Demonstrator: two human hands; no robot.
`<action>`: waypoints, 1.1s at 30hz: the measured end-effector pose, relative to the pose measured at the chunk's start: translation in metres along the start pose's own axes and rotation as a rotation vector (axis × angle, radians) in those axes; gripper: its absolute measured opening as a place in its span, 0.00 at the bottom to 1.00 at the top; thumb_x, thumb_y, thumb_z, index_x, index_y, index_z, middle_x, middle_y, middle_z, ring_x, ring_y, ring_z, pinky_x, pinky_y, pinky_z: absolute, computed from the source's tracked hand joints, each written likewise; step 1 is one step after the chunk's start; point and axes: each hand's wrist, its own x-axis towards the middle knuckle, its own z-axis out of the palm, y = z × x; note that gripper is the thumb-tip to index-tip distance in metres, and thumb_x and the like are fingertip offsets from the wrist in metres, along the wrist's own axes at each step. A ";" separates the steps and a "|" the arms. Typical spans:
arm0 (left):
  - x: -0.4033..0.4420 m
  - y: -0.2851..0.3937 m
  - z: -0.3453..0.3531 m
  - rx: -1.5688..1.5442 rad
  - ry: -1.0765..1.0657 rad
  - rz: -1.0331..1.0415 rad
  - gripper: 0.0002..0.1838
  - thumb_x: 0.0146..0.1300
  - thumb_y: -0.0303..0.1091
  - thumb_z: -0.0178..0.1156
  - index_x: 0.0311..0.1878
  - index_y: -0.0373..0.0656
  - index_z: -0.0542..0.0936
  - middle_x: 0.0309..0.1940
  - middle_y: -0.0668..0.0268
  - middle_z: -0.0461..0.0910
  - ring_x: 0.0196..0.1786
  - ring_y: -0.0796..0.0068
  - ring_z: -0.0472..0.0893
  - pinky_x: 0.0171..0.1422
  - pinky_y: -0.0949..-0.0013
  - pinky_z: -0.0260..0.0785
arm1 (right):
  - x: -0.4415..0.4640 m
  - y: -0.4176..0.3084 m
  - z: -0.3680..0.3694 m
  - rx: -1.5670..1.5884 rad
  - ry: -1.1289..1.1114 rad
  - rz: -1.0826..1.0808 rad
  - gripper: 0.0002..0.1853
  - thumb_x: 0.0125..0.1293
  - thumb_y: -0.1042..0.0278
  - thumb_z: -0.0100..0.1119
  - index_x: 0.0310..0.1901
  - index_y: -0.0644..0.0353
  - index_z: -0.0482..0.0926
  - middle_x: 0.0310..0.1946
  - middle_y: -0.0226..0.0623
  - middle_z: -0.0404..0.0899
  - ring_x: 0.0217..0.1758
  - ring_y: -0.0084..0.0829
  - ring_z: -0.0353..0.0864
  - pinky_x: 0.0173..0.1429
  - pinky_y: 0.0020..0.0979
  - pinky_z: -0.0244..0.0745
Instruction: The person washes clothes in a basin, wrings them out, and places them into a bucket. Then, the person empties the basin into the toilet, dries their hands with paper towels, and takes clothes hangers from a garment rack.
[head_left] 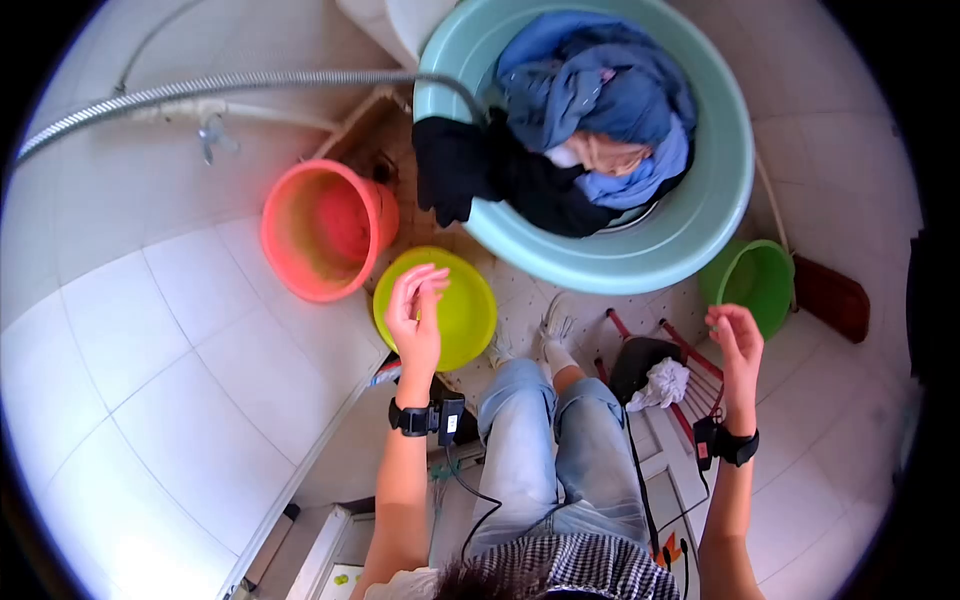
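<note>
My left hand (416,315) is raised over the yellow-green basin (460,310), holding nothing, its fingers slightly bent and apart. On the right, my right hand (738,340) hangs in the air by the green bucket (760,285), empty, with fingers loosely curled. In front of me a large light-blue tub (600,265) holds blue clothes (610,95), a beige piece (608,153) and a black garment (455,165) draped over its left rim. Neither hand touches the tub.
A pink-red bucket (330,230) stands at the left wall. A metal hose (250,80) runs into the tub, above a wall tap (215,135). Near my feet are a red-legged stool (640,365) with a white cloth (660,384) and a dark red board (832,297).
</note>
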 end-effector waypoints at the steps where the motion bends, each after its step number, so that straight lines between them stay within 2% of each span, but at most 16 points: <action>1: 0.010 0.025 0.003 -0.005 -0.093 0.063 0.16 0.63 0.27 0.49 0.54 0.36 0.68 0.44 0.57 0.77 0.46 0.71 0.77 0.52 0.73 0.66 | 0.013 -0.015 0.019 0.093 0.013 -0.051 0.08 0.64 0.69 0.51 0.42 0.60 0.74 0.41 0.30 0.76 0.45 0.21 0.74 0.48 0.21 0.67; 2: 0.021 0.042 0.006 -0.001 -0.188 0.121 0.16 0.63 0.27 0.50 0.54 0.35 0.68 0.44 0.56 0.77 0.46 0.71 0.77 0.52 0.73 0.66 | 0.027 -0.022 0.038 0.191 0.025 -0.096 0.07 0.63 0.70 0.52 0.42 0.61 0.74 0.41 0.31 0.76 0.45 0.20 0.73 0.48 0.20 0.66; 3: 0.006 0.105 0.065 -0.152 -0.240 0.126 0.16 0.63 0.27 0.50 0.54 0.35 0.68 0.44 0.56 0.77 0.46 0.71 0.77 0.52 0.73 0.66 | 0.009 -0.100 -0.036 0.071 0.117 -0.146 0.07 0.63 0.70 0.52 0.42 0.61 0.74 0.41 0.31 0.76 0.45 0.20 0.73 0.48 0.20 0.66; 5: 0.021 0.148 0.078 -0.106 -0.416 0.193 0.18 0.61 0.27 0.52 0.55 0.37 0.67 0.46 0.59 0.76 0.48 0.73 0.76 0.51 0.73 0.66 | 0.035 -0.119 -0.020 0.241 0.114 -0.218 0.08 0.63 0.71 0.52 0.43 0.62 0.74 0.42 0.31 0.76 0.45 0.20 0.73 0.48 0.21 0.67; 7: 0.038 0.166 0.102 0.064 -0.432 0.195 0.24 0.57 0.29 0.57 0.58 0.39 0.66 0.50 0.59 0.73 0.52 0.71 0.73 0.54 0.69 0.65 | 0.063 -0.126 -0.001 0.176 0.104 -0.340 0.11 0.62 0.72 0.53 0.45 0.64 0.73 0.43 0.33 0.76 0.46 0.23 0.73 0.50 0.23 0.67; 8: 0.050 0.162 0.119 0.168 -0.416 0.326 0.28 0.55 0.30 0.59 0.60 0.41 0.64 0.53 0.57 0.71 0.55 0.67 0.71 0.57 0.66 0.63 | 0.086 -0.124 0.006 0.100 0.111 -0.444 0.14 0.60 0.73 0.54 0.48 0.65 0.72 0.45 0.34 0.75 0.48 0.26 0.73 0.53 0.24 0.66; 11: 0.088 0.143 0.172 0.439 -0.351 0.608 0.39 0.48 0.32 0.64 0.65 0.44 0.58 0.60 0.51 0.63 0.63 0.53 0.62 0.65 0.59 0.55 | 0.129 -0.147 0.037 -0.119 0.151 -0.399 0.21 0.56 0.68 0.59 0.53 0.58 0.71 0.54 0.42 0.69 0.58 0.36 0.67 0.59 0.35 0.63; 12: 0.102 0.134 0.189 0.543 -0.359 0.596 0.43 0.46 0.35 0.65 0.66 0.49 0.55 0.64 0.50 0.56 0.65 0.48 0.57 0.67 0.54 0.50 | 0.154 -0.142 0.042 -0.125 0.155 -0.399 0.21 0.56 0.68 0.59 0.53 0.58 0.71 0.54 0.42 0.69 0.58 0.36 0.67 0.59 0.35 0.63; 14: 0.123 0.122 0.218 0.745 -0.359 0.514 0.49 0.44 0.42 0.67 0.68 0.54 0.50 0.67 0.51 0.49 0.68 0.48 0.50 0.65 0.42 0.45 | 0.200 -0.122 0.051 -0.439 0.184 -0.618 0.26 0.54 0.65 0.61 0.56 0.53 0.68 0.59 0.45 0.63 0.64 0.47 0.60 0.62 0.44 0.58; 15: 0.145 0.126 0.229 0.812 -0.339 0.524 0.51 0.42 0.46 0.68 0.69 0.55 0.49 0.68 0.51 0.47 0.69 0.48 0.48 0.64 0.37 0.42 | 0.223 -0.126 0.059 -0.434 0.184 -0.645 0.26 0.54 0.65 0.61 0.56 0.53 0.68 0.59 0.45 0.63 0.64 0.47 0.60 0.62 0.44 0.58; 17: 0.157 0.113 0.244 0.895 -0.350 0.485 0.54 0.40 0.51 0.68 0.69 0.55 0.48 0.68 0.51 0.45 0.69 0.48 0.46 0.63 0.34 0.40 | 0.247 -0.112 0.066 -0.803 0.267 -0.667 0.31 0.52 0.64 0.62 0.60 0.47 0.65 0.64 0.44 0.57 0.66 0.52 0.54 0.64 0.49 0.53; 18: 0.159 0.107 0.247 0.981 -0.354 0.470 0.56 0.37 0.56 0.68 0.69 0.55 0.47 0.68 0.52 0.44 0.70 0.48 0.44 0.61 0.31 0.39 | 0.257 -0.114 0.068 -0.776 0.151 -0.641 0.32 0.53 0.61 0.59 0.62 0.40 0.62 0.68 0.38 0.49 0.69 0.52 0.46 0.64 0.56 0.48; 22: 0.184 0.095 0.249 1.046 -0.406 0.406 0.64 0.31 0.68 0.65 0.70 0.53 0.42 0.69 0.52 0.42 0.71 0.49 0.43 0.61 0.29 0.37 | 0.275 -0.129 0.074 -0.925 -0.094 -0.571 0.32 0.55 0.55 0.51 0.64 0.30 0.58 0.70 0.33 0.40 0.72 0.49 0.35 0.62 0.67 0.37; 29: 0.212 0.073 0.270 1.099 -0.444 0.307 0.67 0.28 0.68 0.65 0.69 0.45 0.43 0.68 0.52 0.45 0.70 0.51 0.46 0.61 0.32 0.42 | 0.314 -0.109 0.086 -0.978 -0.219 -0.415 0.34 0.54 0.46 0.47 0.65 0.27 0.52 0.70 0.35 0.40 0.71 0.51 0.39 0.61 0.69 0.40; 30: 0.216 0.071 0.273 1.097 -0.448 0.297 0.67 0.28 0.68 0.65 0.69 0.45 0.43 0.68 0.52 0.45 0.70 0.51 0.46 0.61 0.32 0.42 | 0.321 -0.105 0.089 -1.019 -0.228 -0.391 0.34 0.54 0.44 0.47 0.65 0.32 0.53 0.69 0.39 0.45 0.69 0.53 0.45 0.60 0.68 0.43; 33: 0.231 0.068 0.281 1.154 -0.445 0.233 0.65 0.28 0.68 0.66 0.67 0.42 0.48 0.66 0.53 0.52 0.68 0.53 0.51 0.60 0.37 0.46 | 0.351 -0.094 0.095 -1.034 -0.340 -0.273 0.34 0.55 0.43 0.46 0.65 0.38 0.54 0.67 0.41 0.50 0.67 0.53 0.51 0.60 0.67 0.46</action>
